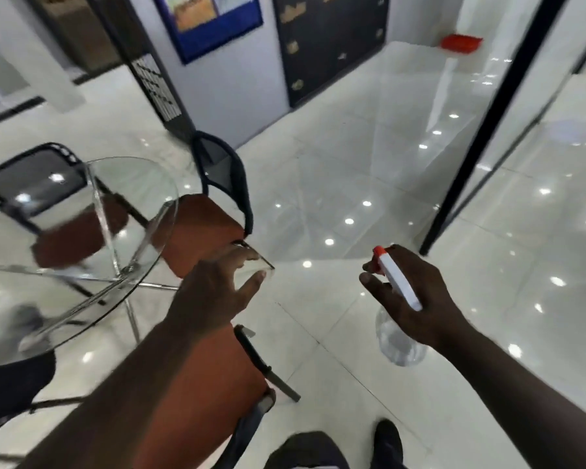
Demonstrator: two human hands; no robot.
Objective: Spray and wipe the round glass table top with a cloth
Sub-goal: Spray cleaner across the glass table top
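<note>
Right hand (416, 296) clamps clear bottle (398, 336), upright, white-and-orange nozzle (379, 252) pointing up-left | left hand (214, 292) fingers spread, empty | round glass table (82, 238) at left

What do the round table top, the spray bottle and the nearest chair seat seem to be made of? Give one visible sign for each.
Table top: clear glass; chairs and floor show through it. Spray bottle, in the right hand: probably clear plastic, with an opaque white and orange head. Chair seat: matt orange-brown, possibly fabric; blur leaves it open.

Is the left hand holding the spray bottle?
No, the clear spray bottle with the white-and-orange head sits in the right hand; the left hand is empty.
</note>
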